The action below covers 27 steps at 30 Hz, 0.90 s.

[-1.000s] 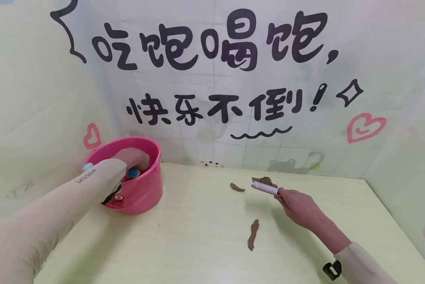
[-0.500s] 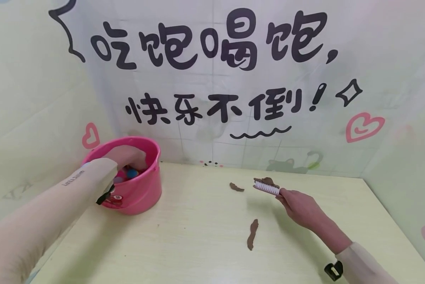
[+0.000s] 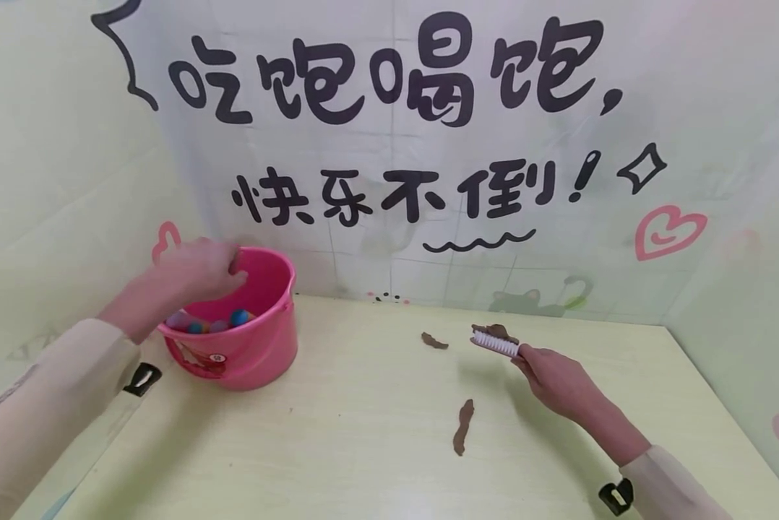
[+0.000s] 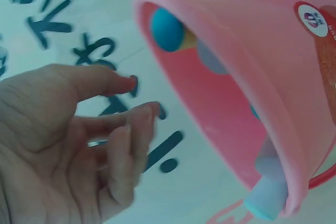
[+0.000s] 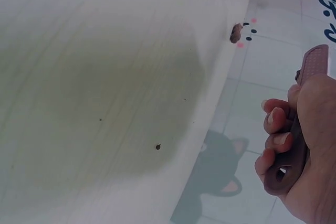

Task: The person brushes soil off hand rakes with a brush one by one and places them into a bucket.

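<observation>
My left hand [image 3: 201, 271] is raised over the far left rim of a pink bucket [image 3: 259, 354], and its loosely bent fingers hold nothing. In the left wrist view the thumb and fingers of the left hand [image 4: 79, 129] stand apart beside the bucket's mouth. Inside the bucket lie several blue and lavender pieces [image 3: 240, 318]. My right hand [image 3: 555, 379] grips the handle of a white-bristled brush [image 3: 496, 344] above the table, bristles facing me. A brown lump [image 3: 500, 331] shows at the brush's upper edge. The right wrist view shows the brush's mauve handle [image 5: 294, 156], with a hole at its end.
On the pale table [image 3: 350, 448] lie a short brown strip [image 3: 434, 341] near the back and a longer brown strip [image 3: 464, 427] nearer the front. A printed sheet [image 3: 389, 144] with black lettering covers the wall right behind the table.
My left hand has come up out of the bucket, with nothing in it. The right hand and brush have shifted slightly right, the brown lump moving along with them.
</observation>
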Tool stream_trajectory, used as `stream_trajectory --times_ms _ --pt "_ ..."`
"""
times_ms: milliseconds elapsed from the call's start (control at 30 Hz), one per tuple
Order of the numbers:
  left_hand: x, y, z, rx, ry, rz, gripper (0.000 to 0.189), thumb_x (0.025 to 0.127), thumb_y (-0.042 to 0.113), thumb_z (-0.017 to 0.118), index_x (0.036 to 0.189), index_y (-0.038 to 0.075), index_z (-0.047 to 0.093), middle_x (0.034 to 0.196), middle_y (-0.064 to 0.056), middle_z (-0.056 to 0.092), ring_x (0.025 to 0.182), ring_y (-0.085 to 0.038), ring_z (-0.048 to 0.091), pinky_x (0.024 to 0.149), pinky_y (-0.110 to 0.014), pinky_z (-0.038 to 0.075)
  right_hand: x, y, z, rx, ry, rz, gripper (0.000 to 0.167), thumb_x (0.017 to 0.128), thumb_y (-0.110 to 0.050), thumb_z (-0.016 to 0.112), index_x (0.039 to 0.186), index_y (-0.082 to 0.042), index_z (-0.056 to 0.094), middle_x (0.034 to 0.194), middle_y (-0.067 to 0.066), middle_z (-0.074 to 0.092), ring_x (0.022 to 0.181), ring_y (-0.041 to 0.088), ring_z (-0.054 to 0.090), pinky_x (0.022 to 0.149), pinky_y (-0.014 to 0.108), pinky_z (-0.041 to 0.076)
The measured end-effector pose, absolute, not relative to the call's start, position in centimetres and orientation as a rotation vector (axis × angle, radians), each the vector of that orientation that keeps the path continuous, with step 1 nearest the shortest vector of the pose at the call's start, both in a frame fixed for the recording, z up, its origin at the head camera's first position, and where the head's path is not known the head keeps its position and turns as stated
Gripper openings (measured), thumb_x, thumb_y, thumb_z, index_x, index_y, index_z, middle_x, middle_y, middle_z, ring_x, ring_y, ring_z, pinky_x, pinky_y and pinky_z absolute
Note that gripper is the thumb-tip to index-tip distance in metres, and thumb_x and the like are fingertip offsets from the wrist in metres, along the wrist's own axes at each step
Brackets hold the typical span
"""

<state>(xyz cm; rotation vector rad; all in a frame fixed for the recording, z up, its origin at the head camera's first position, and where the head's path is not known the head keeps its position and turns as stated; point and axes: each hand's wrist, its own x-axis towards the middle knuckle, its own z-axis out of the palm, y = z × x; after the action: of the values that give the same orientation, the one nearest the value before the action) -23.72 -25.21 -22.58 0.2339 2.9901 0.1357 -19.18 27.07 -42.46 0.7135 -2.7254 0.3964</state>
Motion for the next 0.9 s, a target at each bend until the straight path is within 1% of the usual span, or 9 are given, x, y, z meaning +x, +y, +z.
stream_trajectory --times_ms 200,267,333,400,467,533,633,767,900 --pt "-20.0 -25.7 -21.8 0.348 3.239 0.261 0.022 0.093 0.019 0.063 0.103 0.002 0.054 0.075 -0.007 0.055 0.059 -0.024 0.052 0.047 -0.036 0.045 -19.0 27.5 -42.7 0.665 -2.782 0.49 0.009 0.099 -0.009 0.065 0.097 -0.008 0.056 0.07 -0.002 0.053 0.059 0.017 0.051 0.051 0.038 0.045" --pt "-18.5 -25.7 -22.1 0.397 3.304 0.313 0.019 0.093 0.017 0.064 0.101 0.003 0.055 0.073 -0.005 0.055 0.057 -0.022 0.051 0.047 -0.036 0.044 -19.0 27.9 -42.8 0.666 -2.797 0.527 0.008 0.1 -0.01 0.064 0.106 -0.007 0.059 0.073 -0.001 0.056 0.061 0.017 0.053 0.054 0.039 0.046" --pt "-17.1 -25.6 -22.5 0.449 3.353 0.362 0.018 0.091 0.015 0.068 0.1 0.004 0.056 0.073 -0.004 0.056 0.056 -0.02 0.052 0.046 -0.034 0.045 -18.9 28.4 -43.1 0.658 -2.811 0.583 0.015 0.101 -0.011 0.062 0.116 -0.006 0.061 0.077 -0.001 0.058 0.064 0.016 0.053 0.058 0.038 0.046" --pt "-15.7 -25.7 -23.1 0.514 3.398 0.406 0.016 0.089 0.012 0.07 0.098 0.006 0.058 0.072 -0.001 0.057 0.055 -0.018 0.052 0.044 -0.032 0.045 -18.8 29.1 -43.3 0.648 -2.824 0.63 0.018 0.102 -0.011 0.061 0.119 -0.005 0.059 0.077 -0.002 0.057 0.065 0.015 0.051 0.059 0.037 0.045" --pt "-14.5 -25.6 -24.0 0.576 3.437 0.443 0.015 0.087 0.009 0.073 0.095 0.008 0.06 0.071 0.002 0.058 0.055 -0.015 0.053 0.043 -0.03 0.045 -18.6 30.0 -43.5 0.63 -2.83 0.684 0.016 0.102 -0.01 0.061 0.116 -0.003 0.059 0.076 -0.002 0.055 0.065 0.013 0.049 0.059 0.035 0.044" --pt "-13.5 -25.6 -25.1 0.618 3.449 0.48 0.016 0.085 0.008 0.076 0.093 0.011 0.062 0.068 0.006 0.057 0.055 -0.012 0.052 0.043 -0.028 0.045 -18.3 31.1 -43.7 0.613 -2.836 0.686 0.008 0.101 -0.009 0.062 0.102 -0.004 0.056 0.072 -0.004 0.048 0.063 0.011 0.045 0.057 0.031 0.041" --pt "-12.3 -25.4 -27.1 0.637 3.419 0.517 0.019 0.083 0.008 0.08 0.092 0.014 0.064 0.067 0.01 0.054 0.054 -0.009 0.05 0.046 -0.024 0.046 -17.7 32.6 -44.2 0.579 -2.853 0.694 0.018 0.1 -0.007 0.063 0.089 -0.007 0.049 0.069 -0.004 0.041 0.06 0.009 0.04 0.052 0.028 0.036" --pt "-11.6 -24.8 -29.8 0.559 3.298 0.56 0.022 0.084 0.012 0.081 0.095 0.017 0.062 0.069 0.012 0.052 0.057 -0.009 0.049 0.051 -0.023 0.048 -16.7 34.5 -45.0 0.53 -2.843 0.663 0.019 0.096 -0.001 0.066 0.088 -0.005 0.049 0.069 -0.003 0.041 0.06 0.009 0.038 0.051 0.028 0.036" --pt "-11.3 -24.0 -32.4 0.417 3.132 0.655 0.023 0.085 0.014 0.081 0.094 0.02 0.06 0.073 0.011 0.055 0.064 -0.011 0.052 0.057 -0.023 0.05 -15.9 36.0 -45.7 0.515 -2.807 0.578 0.017 0.09 0.004 0.069 0.093 0.002 0.052 0.07 -0.002 0.043 0.062 0.011 0.04 0.052 0.03 0.037"
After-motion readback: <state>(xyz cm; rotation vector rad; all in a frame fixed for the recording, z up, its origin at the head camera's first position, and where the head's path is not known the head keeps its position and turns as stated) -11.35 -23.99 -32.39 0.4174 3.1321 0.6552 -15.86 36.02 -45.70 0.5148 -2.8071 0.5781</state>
